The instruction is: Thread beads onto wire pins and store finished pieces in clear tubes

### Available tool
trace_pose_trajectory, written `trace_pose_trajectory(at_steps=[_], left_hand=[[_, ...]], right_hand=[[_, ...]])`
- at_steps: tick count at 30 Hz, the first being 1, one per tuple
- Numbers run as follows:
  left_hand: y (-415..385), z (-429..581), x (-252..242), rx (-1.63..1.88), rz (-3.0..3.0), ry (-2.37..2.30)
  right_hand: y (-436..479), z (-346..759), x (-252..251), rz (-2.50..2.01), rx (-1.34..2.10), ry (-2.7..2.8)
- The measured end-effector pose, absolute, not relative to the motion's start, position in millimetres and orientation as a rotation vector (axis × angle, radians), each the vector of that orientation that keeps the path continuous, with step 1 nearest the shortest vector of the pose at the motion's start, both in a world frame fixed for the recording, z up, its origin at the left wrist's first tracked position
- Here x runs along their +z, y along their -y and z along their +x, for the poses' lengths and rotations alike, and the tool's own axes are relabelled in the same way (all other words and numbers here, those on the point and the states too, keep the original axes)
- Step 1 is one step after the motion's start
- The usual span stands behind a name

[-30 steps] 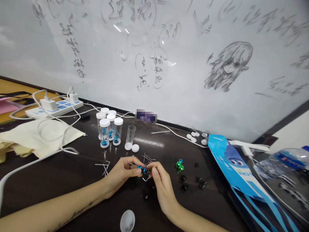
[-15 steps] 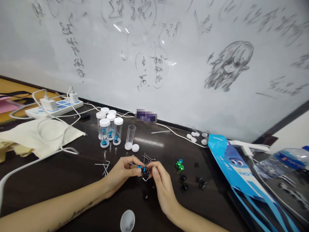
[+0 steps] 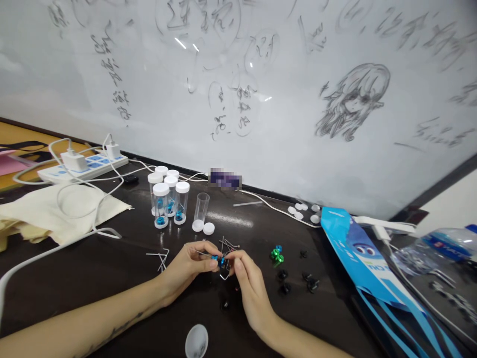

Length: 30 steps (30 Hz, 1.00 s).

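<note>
Over the middle of the dark table, my left hand (image 3: 194, 259) pinches a small blue metal part (image 3: 222, 261) between thumb and fingers. A thin metal rod, like a hex key, runs along these fingers. My right hand (image 3: 250, 281) closes its thumb and fingertips on the dark right side of the same part. Where the fingertips meet, its exact shape is hard to make out. Thin L-shaped hex keys (image 3: 225, 243) lie just behind the hands, and others (image 3: 162, 258) lie left of my left wrist. A small black piece (image 3: 225, 304) rests in front of the hands.
Capped clear tubes (image 3: 161, 206) with blue parts stand back left, beside an uncapped tube (image 3: 201, 211) and a white cap (image 3: 208, 228). Green parts (image 3: 277, 256) and black parts (image 3: 285, 288) lie right. A white cup (image 3: 197, 341) is in front; a blue bag (image 3: 357, 248) is far right.
Both hands stay almost in place around the blue part. The thin rod at my left fingers has tilted slightly and shows less of its length.
</note>
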State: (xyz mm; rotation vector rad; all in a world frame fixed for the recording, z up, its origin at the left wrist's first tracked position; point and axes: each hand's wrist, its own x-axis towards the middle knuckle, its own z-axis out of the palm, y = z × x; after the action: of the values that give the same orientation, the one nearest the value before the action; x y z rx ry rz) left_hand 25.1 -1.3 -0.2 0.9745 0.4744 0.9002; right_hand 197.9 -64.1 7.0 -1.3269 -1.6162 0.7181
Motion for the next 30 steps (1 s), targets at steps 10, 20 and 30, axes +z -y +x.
trace_pose_trajectory(at_steps=[10,20,30], left_hand=[[0.9,24.3,-2.4,0.898,0.971,-0.474],[0.4,24.2,-2.5,0.899,0.969,-0.459],[-0.6,25.6,-3.1,0.897,0.967,-0.454]], right_hand=[[64.8,197.6,7.3,-1.311,0.713,1.616],[64.3,198.7,5.8,-1.318,0.731,1.592],[64.2,198.2,9.2,-1.278,0.714,1.624]])
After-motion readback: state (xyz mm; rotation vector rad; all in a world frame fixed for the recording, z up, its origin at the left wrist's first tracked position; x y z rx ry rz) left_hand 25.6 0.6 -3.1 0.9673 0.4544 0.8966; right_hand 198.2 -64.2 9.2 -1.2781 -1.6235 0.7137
